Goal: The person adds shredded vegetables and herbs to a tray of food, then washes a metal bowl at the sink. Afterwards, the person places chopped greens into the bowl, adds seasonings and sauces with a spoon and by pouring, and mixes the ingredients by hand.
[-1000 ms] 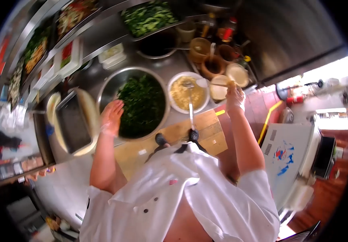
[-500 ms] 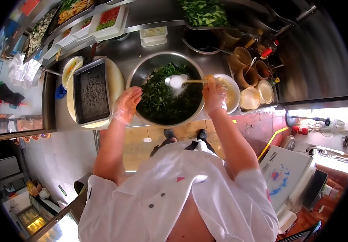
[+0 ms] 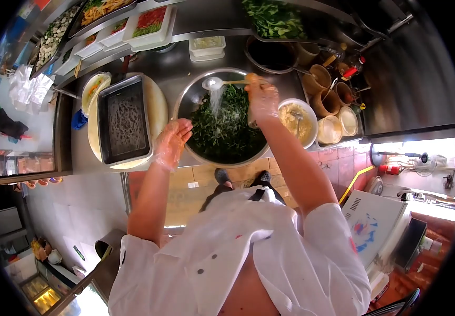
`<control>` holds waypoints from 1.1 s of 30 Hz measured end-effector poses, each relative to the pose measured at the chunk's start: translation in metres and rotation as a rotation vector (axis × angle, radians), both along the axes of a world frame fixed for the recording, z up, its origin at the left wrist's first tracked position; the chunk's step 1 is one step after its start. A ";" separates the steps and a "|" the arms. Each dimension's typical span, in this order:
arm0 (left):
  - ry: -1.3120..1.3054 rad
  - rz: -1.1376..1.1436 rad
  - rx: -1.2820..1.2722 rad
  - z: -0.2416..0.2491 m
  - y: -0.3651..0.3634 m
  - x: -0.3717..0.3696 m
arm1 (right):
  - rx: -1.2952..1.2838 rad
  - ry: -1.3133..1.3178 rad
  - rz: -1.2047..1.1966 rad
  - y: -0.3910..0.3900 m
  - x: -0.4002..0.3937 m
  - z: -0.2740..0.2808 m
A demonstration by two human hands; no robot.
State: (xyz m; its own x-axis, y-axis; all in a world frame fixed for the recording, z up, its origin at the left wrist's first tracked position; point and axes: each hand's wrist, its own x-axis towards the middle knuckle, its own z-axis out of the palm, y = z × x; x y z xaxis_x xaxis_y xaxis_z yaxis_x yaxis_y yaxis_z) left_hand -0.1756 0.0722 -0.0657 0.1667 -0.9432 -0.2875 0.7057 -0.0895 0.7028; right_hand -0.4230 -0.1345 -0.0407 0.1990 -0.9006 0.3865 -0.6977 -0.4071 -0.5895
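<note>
A large steel bowl (image 3: 261, 150) of chopped dark greens (image 3: 222, 129) sits in front of me on the counter. My right hand (image 3: 263, 97), in a clear plastic glove, is closed around the handle of a spoon (image 3: 212, 83). The spoon is above the bowl's far side, and white grains stream from it onto the greens. At the left rim of the bowl is my left hand (image 3: 173, 139), gloved too, its fingers stretched out. To the right, a white bowl (image 3: 313, 122) contains a pale yellow chopped food and a metal spoon (image 3: 298, 122).
A dark rectangular tray (image 3: 123, 118) lies on a round board (image 3: 157, 113) at left. Brown pots (image 3: 325, 101) and lidded tubs (image 3: 329, 129) stand at right. Behind the bowl sits a white container (image 3: 207, 47). Overhead, a shelf holds leafy greens (image 3: 274, 20) and vegetable trays.
My right hand has moved up and left with the spoon, from beside the white bowl to over the steel bowl's far side. Grains now fall from the spoon, which holds less.
</note>
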 end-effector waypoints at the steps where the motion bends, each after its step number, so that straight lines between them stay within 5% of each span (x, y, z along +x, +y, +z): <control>1: 0.000 -0.011 -0.010 0.000 0.000 0.000 | 0.264 -0.335 -0.010 0.005 0.012 0.012; 2: 0.005 -0.019 -0.008 -0.001 0.000 -0.001 | 0.526 -0.670 -0.019 0.009 0.018 0.021; 3: 0.010 -0.025 -0.006 -0.004 0.000 -0.001 | 0.438 -0.566 -0.077 0.003 0.019 0.008; 6: 0.038 -0.024 0.022 -0.022 -0.001 -0.004 | 0.048 -0.224 0.233 0.005 0.003 -0.016; 9: 0.055 -0.029 0.036 -0.029 -0.007 -0.012 | -0.113 -0.041 0.126 0.022 -0.025 -0.008; 12: 0.061 -0.007 0.067 -0.037 -0.010 -0.025 | 0.120 0.181 0.243 0.037 -0.066 -0.007; 13: 0.063 -0.004 0.075 -0.040 -0.014 -0.031 | 0.148 -0.013 0.226 0.042 -0.082 -0.004; 17: 0.082 -0.008 0.030 -0.048 -0.021 -0.043 | 0.368 -0.326 -0.276 0.045 -0.198 -0.005; 20: 0.097 -0.017 0.007 -0.053 -0.025 -0.053 | 0.279 -0.588 -0.590 0.039 -0.296 0.001; 23: 0.077 -0.032 0.018 -0.046 -0.028 -0.071 | 0.073 -0.218 -0.823 0.016 -0.395 -0.016; 26: 0.008 -0.033 0.050 -0.038 -0.035 -0.096 | -0.116 -0.022 -0.823 -0.019 -0.464 -0.045; 30: -0.018 0.007 0.121 -0.021 -0.042 -0.139 | -0.054 0.119 -0.739 -0.063 -0.514 -0.065; 33: -0.010 -0.003 0.134 -0.013 -0.042 -0.173 | 0.103 -0.015 -0.672 -0.084 -0.539 -0.109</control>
